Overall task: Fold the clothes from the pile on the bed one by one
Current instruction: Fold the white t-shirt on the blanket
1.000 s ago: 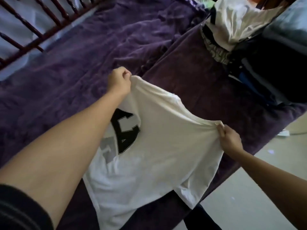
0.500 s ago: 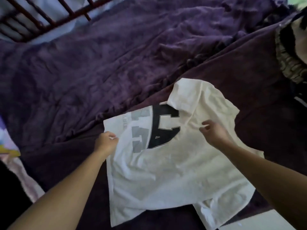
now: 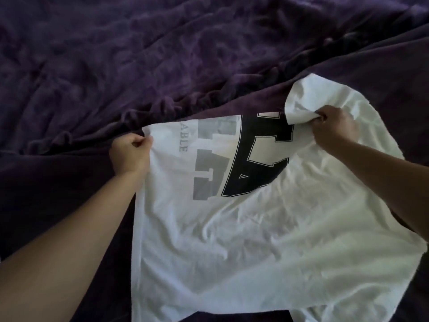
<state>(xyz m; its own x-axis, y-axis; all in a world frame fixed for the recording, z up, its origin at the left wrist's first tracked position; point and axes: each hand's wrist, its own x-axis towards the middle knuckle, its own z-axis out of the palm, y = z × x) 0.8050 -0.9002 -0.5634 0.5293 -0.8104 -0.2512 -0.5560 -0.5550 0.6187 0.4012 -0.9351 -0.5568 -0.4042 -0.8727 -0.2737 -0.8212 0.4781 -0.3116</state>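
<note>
A white T-shirt (image 3: 243,240) with big black and grey letters lies spread on the purple bed cover (image 3: 116,66). My left hand (image 3: 130,154) pinches the shirt's far left corner against the bed. At the shirt's upper right, my right hand (image 3: 334,129) grips a bunched fold of white cloth, and a flap of it curls up behind the fingers. The shirt's lower part runs out of the bottom of the view. The pile of clothes is out of sight.
A crumpled purple blanket (image 3: 162,43) covers the far half of the bed, with a ridge of folds (image 3: 162,108) just beyond the shirt. A darker, flatter purple cover (image 3: 46,182) lies under the shirt.
The shirt went from held up in the air to lying on the bed. My right hand moved to the upper right and took hold of a fold. The view swung left, off the pile.
</note>
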